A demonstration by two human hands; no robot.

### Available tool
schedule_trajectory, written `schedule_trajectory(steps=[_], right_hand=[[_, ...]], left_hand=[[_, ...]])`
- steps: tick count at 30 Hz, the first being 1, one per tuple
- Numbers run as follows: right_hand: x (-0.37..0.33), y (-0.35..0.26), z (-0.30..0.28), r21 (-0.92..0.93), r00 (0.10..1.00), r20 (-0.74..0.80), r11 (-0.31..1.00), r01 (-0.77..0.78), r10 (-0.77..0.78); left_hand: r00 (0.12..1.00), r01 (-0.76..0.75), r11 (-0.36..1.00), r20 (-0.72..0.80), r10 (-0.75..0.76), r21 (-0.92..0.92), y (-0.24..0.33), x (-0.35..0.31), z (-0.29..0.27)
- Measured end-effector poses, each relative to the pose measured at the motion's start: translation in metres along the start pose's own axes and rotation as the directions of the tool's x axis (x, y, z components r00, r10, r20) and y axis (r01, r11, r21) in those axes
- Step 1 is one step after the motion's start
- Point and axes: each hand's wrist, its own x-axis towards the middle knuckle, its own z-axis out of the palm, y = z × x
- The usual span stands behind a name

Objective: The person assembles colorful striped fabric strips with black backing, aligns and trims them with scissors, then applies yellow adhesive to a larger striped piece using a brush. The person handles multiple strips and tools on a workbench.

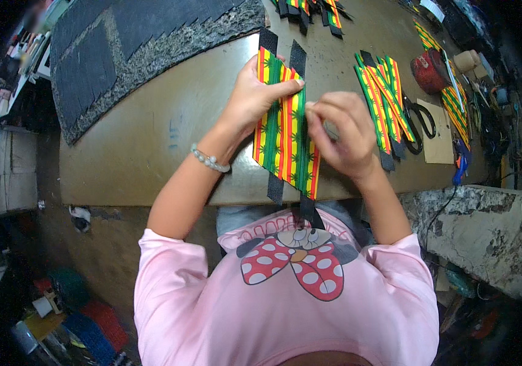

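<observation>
Two wide straps (285, 137) with red, yellow and green stripes and black ends lie side by side on the brown worktable (151, 134). My left hand (255, 97) presses flat on their upper part, thumb across the stripes. My right hand (343, 131) is at their right edge with fingers curled and pinched together; what it pinches is too small to tell. A bead bracelet (210, 160) is on my left wrist.
A pile of similar striped straps (383, 100) lies to the right, with black scissors (419, 119) beside it. A red round container (429, 70) and tape roll (467, 60) stand at far right. A dark textured mat (127, 49) covers the far left. More straps (313, 12) lie at the back.
</observation>
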Motion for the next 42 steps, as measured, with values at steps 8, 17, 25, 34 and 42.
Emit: schedule_trajectory(steps=[8,17,25,34,42], right_hand=[[0.004,0.012,0.004,0.631,0.695,0.261,0.426,-0.648,0.670],[-0.013,0.010,-0.008,0.674,0.843,0.387,0.509,-0.535,0.373],[-0.019,0.005,-0.007,0.295,0.354,0.588,0.214,-0.931,0.728],[0.003,0.022,-0.002,0.466,0.624,-0.095,0.588,-0.661,0.776],[-0.019,0.014,-0.012,0.650,0.284,0.469,-0.110,-0.752,0.836]], left_hand=[[0.999,-0.006,0.987,-0.034,0.001,-0.160,-0.002,0.006,-0.005],[0.984,-0.004,0.998,-0.179,-0.009,-0.070,-0.009,0.015,-0.016],[0.995,0.027,0.974,-0.087,-0.047,-0.223,-0.016,0.020,-0.029],[0.846,0.416,0.690,0.531,-0.052,-0.593,-0.006,-0.008,0.000],[0.984,0.170,0.944,0.096,-0.148,-0.284,-0.007,-0.011,0.022]])
